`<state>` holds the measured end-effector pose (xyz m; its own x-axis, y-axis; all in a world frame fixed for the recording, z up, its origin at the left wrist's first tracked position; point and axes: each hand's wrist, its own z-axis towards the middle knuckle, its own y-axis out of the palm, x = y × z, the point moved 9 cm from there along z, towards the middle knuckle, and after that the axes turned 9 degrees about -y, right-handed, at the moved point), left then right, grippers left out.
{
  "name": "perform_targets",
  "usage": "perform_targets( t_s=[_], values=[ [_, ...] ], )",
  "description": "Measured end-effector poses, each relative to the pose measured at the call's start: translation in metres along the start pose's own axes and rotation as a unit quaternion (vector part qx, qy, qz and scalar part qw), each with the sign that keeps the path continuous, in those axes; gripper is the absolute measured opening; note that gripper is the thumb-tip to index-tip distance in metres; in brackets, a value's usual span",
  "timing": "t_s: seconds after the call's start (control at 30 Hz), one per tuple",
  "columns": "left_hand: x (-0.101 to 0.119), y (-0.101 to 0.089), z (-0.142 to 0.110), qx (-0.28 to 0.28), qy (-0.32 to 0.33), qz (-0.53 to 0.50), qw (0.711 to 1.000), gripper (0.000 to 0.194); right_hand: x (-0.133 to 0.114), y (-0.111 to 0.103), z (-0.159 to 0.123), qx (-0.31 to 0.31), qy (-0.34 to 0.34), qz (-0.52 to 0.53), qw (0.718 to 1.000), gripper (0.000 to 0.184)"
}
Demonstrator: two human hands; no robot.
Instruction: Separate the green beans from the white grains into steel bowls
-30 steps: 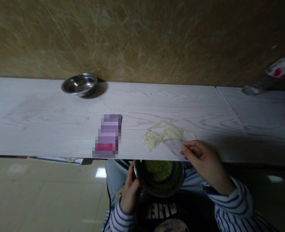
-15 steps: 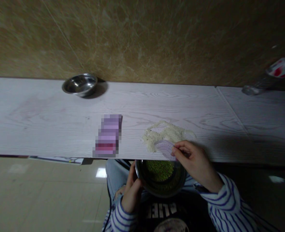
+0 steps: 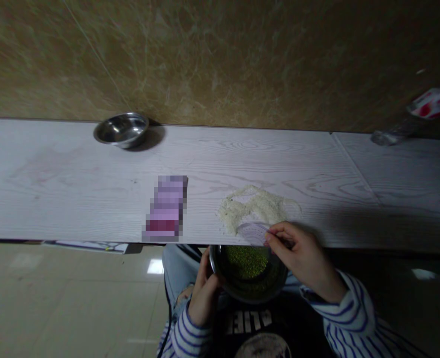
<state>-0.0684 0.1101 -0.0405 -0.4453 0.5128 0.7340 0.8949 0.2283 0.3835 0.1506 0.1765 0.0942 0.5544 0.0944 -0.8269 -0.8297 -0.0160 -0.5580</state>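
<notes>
My left hand point(image 3: 203, 291) grips the rim of a steel bowl point(image 3: 275, 283) held below the table's near edge; green beans point(image 3: 247, 261) fill it. My right hand point(image 3: 298, 256) pinches a small clear plastic card point(image 3: 253, 232) that lies on the table edge just above the bowl. The card rests against the near side of a loose pile of white rice point(image 3: 255, 209) spread on the pale wooden table point(image 3: 74, 184). Both sleeves are white with blue stripes.
An empty steel bowl point(image 3: 122, 129) stands at the table's far edge against the tan wall. A blurred purple and pink packet point(image 3: 165, 208) lies left of the rice. A plastic bottle with a red label point(image 3: 416, 119) lies at the far right. Tiled floor shows below.
My right hand has slid the clear card leftward along the table edge, from right of the bowl to over it. The left hand and bowl have barely moved.
</notes>
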Motion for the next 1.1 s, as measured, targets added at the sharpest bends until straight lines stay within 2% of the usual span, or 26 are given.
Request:
perform_targets(
  t_s=[0.1, 0.2, 0.43, 0.63, 0.73, 1.1],
  values=[
    [-0.006, 0.001, 0.001, -0.02, -0.02, -0.027, 0.999, 0.069, 0.0, -0.006, 0.0, 0.015, 0.001, -0.002, 1.0, 0.013],
    [-0.009, 0.0, 0.001, -0.012, -0.027, -0.026, 0.999, 0.071, -0.002, -0.01, -0.004, 0.01, -0.004, -0.005, 1.0, 0.012],
    [-0.006, 0.003, 0.001, -0.017, -0.025, -0.033, 0.999, 0.07, -0.007, 0.001, -0.012, -0.037, -0.021, -0.016, 0.999, 0.013],
    [-0.002, 0.004, -0.002, -0.025, -0.016, -0.046, 0.998, 0.065, 0.005, -0.013, -0.005, 0.023, 0.001, -0.033, 0.999, 0.011],
    [-0.001, 0.005, -0.002, -0.028, -0.012, -0.051, 0.998, 0.062, 0.007, -0.016, -0.004, 0.029, -0.001, -0.017, 0.999, 0.012],
    [0.004, 0.007, -0.004, -0.023, -0.012, -0.049, 0.998, 0.063, -0.012, 0.007, -0.001, -0.002, -0.029, -0.008, 1.0, 0.011]
  ],
)
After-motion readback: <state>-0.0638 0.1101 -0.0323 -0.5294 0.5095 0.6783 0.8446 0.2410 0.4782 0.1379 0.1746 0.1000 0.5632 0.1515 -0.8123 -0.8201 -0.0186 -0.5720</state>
